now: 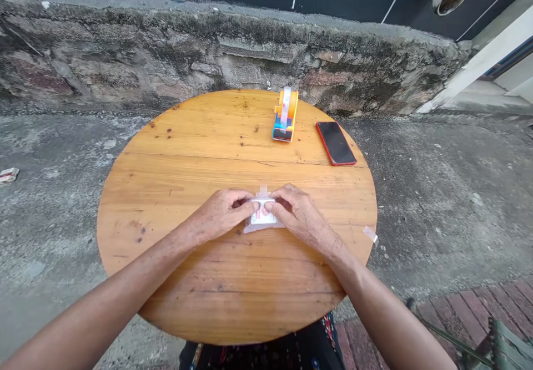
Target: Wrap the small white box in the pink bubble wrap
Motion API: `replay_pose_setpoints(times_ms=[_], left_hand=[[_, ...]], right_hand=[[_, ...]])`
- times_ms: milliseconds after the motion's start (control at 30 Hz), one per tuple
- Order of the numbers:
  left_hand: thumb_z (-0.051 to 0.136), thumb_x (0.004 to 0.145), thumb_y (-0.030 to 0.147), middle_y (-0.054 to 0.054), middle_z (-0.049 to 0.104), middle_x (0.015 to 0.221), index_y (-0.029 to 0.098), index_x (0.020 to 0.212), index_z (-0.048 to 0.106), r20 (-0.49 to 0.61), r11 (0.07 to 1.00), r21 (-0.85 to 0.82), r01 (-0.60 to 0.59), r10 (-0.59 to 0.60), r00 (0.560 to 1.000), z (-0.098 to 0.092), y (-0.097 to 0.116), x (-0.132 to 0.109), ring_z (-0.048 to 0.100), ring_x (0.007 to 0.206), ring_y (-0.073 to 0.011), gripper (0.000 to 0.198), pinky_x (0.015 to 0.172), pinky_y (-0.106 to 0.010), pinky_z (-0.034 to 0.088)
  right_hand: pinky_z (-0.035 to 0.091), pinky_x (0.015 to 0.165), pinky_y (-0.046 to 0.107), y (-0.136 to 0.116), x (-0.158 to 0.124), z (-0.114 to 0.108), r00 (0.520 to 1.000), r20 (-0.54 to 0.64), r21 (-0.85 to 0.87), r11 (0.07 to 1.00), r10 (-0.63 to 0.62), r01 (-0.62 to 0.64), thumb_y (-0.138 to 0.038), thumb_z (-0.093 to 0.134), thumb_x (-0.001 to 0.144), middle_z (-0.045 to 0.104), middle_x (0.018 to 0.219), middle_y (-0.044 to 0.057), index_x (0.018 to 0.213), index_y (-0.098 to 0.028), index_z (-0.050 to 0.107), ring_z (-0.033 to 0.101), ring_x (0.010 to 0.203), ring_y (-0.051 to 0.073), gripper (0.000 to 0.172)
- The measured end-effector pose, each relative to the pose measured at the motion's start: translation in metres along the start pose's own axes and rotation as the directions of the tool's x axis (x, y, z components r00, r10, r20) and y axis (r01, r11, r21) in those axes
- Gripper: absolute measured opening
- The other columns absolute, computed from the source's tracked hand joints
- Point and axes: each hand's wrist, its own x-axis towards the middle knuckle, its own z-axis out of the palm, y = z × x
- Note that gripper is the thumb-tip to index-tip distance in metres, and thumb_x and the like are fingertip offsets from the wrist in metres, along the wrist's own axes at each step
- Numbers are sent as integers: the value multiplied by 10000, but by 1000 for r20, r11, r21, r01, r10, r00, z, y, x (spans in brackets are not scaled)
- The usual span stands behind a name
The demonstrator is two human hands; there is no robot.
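A small white packet wrapped in clear plastic lies near the middle of a round wooden table. My left hand and my right hand both rest on it, fingers curled and pinching its top edge. A short strip of clear tape sticks up from the packet's far side between my fingertips. Most of the packet is covered by my fingers.
An orange and blue tape dispenser stands at the table's far side, a red-cased phone to its right. A loose tape strip hangs off the right rim. A stone wall runs behind; concrete ground surrounds the table.
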Motion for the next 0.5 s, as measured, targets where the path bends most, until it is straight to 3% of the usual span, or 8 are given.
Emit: replay_pose_setpoints(times_ms=[167, 300, 500], left_hand=[[483, 864, 412, -40, 684, 871, 184, 921, 700, -28, 1000, 12, 5, -5, 1000, 6, -1, -15, 610, 788, -193, 320, 695, -283, 480], [503, 868, 423, -55, 692, 926, 174, 1025, 681, -53, 999, -42, 30, -33, 998, 9, -3, -20, 617, 781, -190, 344, 674, -281, 486], [523, 861, 417, -60, 699, 953, 172, 1072, 671, -91, 995, -88, 45, -53, 994, 14, -4, -22, 631, 806, -194, 355, 682, -278, 496]], right_hand=[[455, 800, 323, -4, -9, -2, 999, 42, 78, 997, -23, 20, -301, 521, 927, 643, 944, 44, 1009, -210, 654, 586, 897, 170, 181], [479, 807, 328, -3, -29, -11, 1000, -16, 201, 979, 19, -16, -305, 496, 937, 656, 1017, 48, 1135, -230, 597, 601, 898, 164, 234], [499, 740, 326, 1, -66, -8, 991, 1, 160, 978, 132, -130, -231, 643, 816, 677, 953, 29, 1058, -224, 596, 611, 791, 157, 246]])
